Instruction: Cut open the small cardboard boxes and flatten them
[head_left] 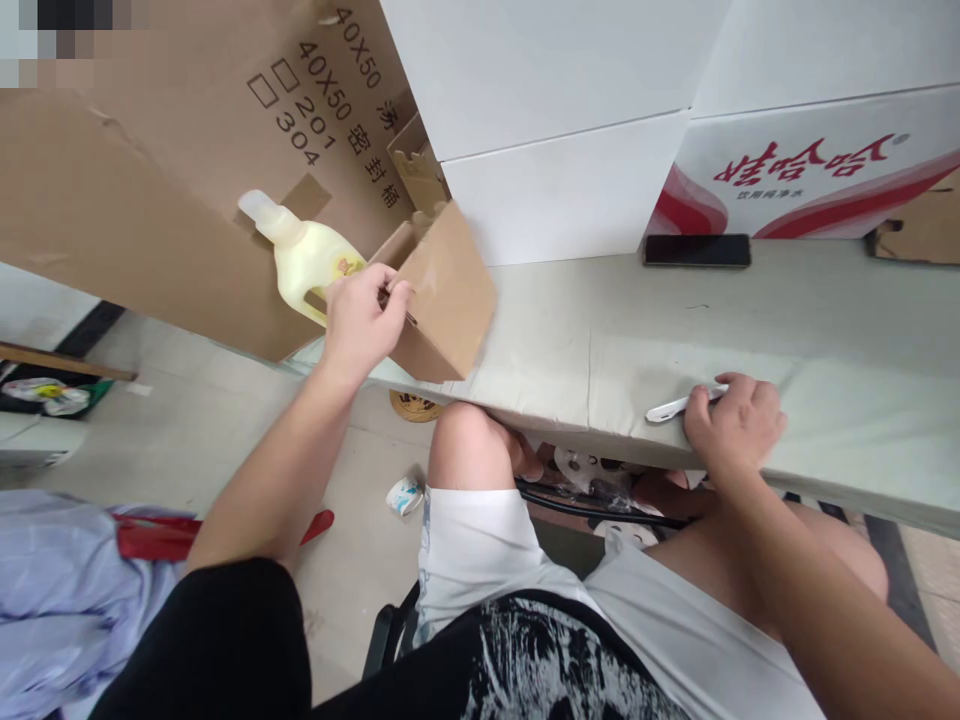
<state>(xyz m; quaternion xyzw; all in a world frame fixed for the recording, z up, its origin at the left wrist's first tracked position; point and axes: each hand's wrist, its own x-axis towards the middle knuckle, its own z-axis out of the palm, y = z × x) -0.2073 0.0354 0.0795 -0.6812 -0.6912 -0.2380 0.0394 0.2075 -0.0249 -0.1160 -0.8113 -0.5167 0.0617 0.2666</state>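
My left hand (365, 318) is closed at the near upper edge of a small open cardboard box (454, 300), thumb and fingers pinching its rim. What lies inside the box is mostly hidden. Just behind that hand, a pale yellow bottle (304, 255) with a whitish cap leans leftward. On the cloth-covered table, my right hand (739, 420) rests near the front edge, its fingers closed around a slim white tool (666, 411). One rounded end of the tool sticks out to the left; its exact kind cannot be made out.
A large printed carton (187, 200) stands at the left, white boxes (555, 200) along the back. A black phone (697, 251) lies before a red-and-white carton (810, 185). Below, a crumpled paper cup (405, 495) sits on the floor.
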